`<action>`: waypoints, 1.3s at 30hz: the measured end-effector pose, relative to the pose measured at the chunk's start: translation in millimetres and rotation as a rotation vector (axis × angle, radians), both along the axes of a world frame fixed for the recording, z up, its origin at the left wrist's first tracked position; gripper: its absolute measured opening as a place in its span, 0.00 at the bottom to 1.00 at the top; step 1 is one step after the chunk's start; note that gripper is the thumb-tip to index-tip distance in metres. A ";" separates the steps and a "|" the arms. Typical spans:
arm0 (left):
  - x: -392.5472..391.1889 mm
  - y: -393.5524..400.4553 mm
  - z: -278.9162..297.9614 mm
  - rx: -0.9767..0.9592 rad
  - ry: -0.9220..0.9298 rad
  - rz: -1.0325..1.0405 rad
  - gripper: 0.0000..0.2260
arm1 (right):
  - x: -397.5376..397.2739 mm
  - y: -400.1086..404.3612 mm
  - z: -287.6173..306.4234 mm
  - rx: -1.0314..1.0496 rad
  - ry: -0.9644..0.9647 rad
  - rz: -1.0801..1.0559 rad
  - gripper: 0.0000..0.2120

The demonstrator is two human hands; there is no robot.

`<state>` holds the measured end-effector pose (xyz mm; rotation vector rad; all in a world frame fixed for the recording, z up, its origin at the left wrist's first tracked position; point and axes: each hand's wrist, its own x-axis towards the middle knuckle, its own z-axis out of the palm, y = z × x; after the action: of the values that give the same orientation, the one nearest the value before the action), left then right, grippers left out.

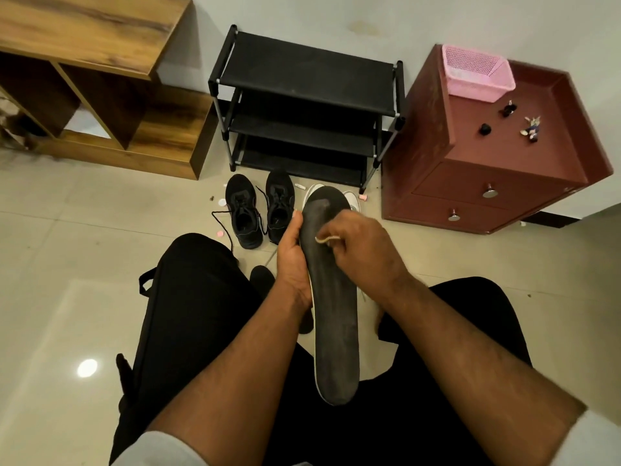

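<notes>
Insole in curled grip of left hand, right hand over it, pinching pale scrap.

Head-worn, facing downward, seemingly close.

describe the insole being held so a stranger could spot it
Find the black shoe rack by the wall, with black sneakers on the floor before it. Just right of those, above the lap, the left hand grips a dark grey insole while the right hand pinches a small pale scrap on it. Unlike the sneakers, it is flat and white-edged.
</notes>
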<state>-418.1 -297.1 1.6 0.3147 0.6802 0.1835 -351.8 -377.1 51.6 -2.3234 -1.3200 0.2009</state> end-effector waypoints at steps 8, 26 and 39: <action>1.6 -7.0 -0.7 -0.068 0.019 -0.026 0.26 | 3.8 -2.2 -15.9 0.066 -0.076 -0.051 0.04; 2.1 -1.8 -1.5 -0.071 -0.038 -0.008 0.29 | 7.8 -12.3 -10.9 0.161 0.399 0.015 0.10; 2.5 -2.7 1.6 -0.044 -0.105 -0.048 0.26 | 30.1 2.1 -12.9 0.274 0.091 -0.226 0.08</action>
<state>-415.7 -299.8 3.3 0.2769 0.5719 0.1379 -321.7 -375.0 38.7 -2.1785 -0.9653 0.0484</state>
